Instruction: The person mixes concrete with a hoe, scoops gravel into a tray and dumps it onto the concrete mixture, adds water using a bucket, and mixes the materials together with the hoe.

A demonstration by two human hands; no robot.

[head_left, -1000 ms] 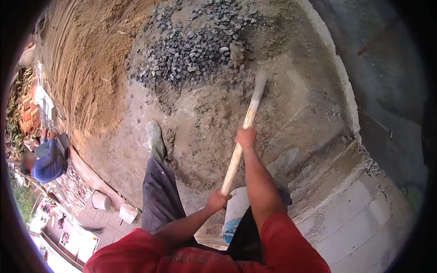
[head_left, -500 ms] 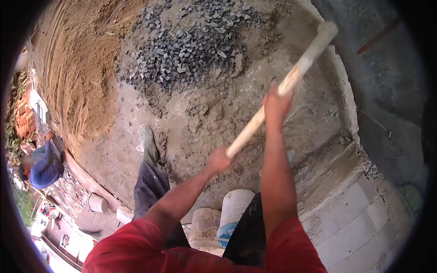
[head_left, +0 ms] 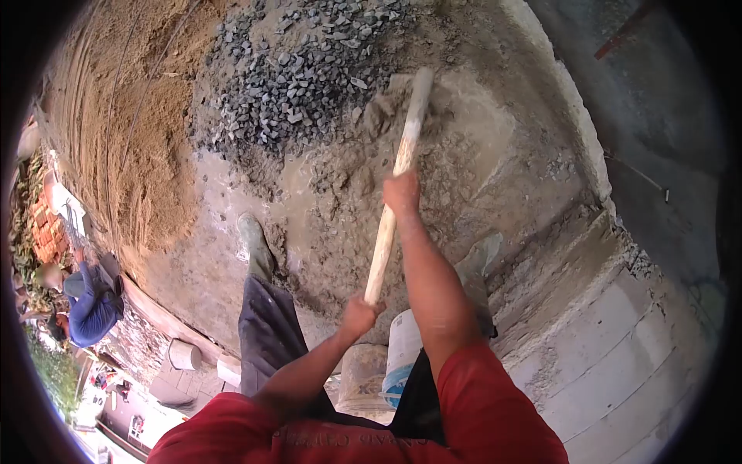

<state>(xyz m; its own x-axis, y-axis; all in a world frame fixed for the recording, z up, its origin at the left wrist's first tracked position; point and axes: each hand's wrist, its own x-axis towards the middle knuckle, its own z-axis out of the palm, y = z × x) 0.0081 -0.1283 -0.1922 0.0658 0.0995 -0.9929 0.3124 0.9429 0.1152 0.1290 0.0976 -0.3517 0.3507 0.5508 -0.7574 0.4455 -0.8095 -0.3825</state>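
- Where the view is nearest, two red sleeves [head_left: 495,394] reach forward, with dark trousers [head_left: 267,329] below them.
- Between the legs stand a white bucket [head_left: 402,340] with a blue lower part and, just beside it, a dusty bucket [head_left: 362,375].
- The left hand [head_left: 361,316] is closed around the near end of the wooden handle [head_left: 382,251], just beyond the buckets.
- The right hand [head_left: 402,194] grips the same handle farther up, fingers wrapped round it.
- The handle slants up and slightly right over the wet mix [head_left: 328,224]; its far end is greyed, and the tool's head there is partly hidden, so its shape cannot be told.
- A muddy boot [head_left: 256,240] stands on the wet ground left of the handle, and another [head_left: 481,259] on the right.
- Beyond the left boot, grey gravel [head_left: 297,85] lies piled against the mix, left of the handle's far end.
- Left of the gravel spreads brown sand [head_left: 147,131]; on the right runs a pale raised edge [head_left: 578,104].
- Well apart at the far left, a person in blue [head_left: 94,311] is bent low near orange bricks [head_left: 48,232].
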